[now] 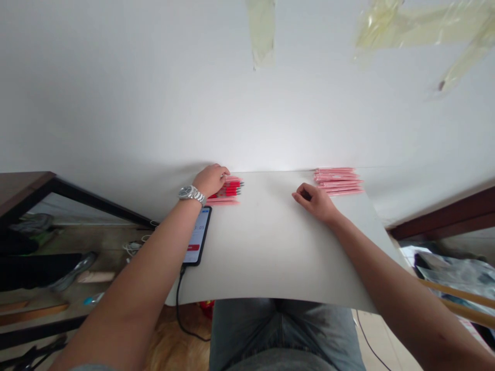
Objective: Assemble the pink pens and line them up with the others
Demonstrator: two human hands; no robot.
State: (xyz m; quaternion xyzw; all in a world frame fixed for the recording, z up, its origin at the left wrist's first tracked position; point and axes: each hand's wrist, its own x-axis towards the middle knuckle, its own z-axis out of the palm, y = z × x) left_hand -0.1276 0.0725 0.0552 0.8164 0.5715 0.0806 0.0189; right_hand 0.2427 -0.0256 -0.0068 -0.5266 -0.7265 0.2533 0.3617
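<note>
On the left of the white table (263, 247), my left hand (211, 179) reaches over a row of pens. Its fingers curl down at the wall side of the row, and what they grip is hidden. Pens with red grips (232, 190) show beside the fingers, with pale pink pens (224, 201) on the near side of them. My right hand (315, 200) rests over the table with its fingers curled and nothing visible in them. Just beyond it lies a stack of pink pens (338, 181), side by side against the wall.
A phone (199, 237) with a lit screen lies at the table's left edge, its black cable (178, 304) hanging down. The white wall (278, 123) stands right behind the table. A dark wooden piece of furniture (27, 188) is at left, and plastic bags (456, 273) are at right.
</note>
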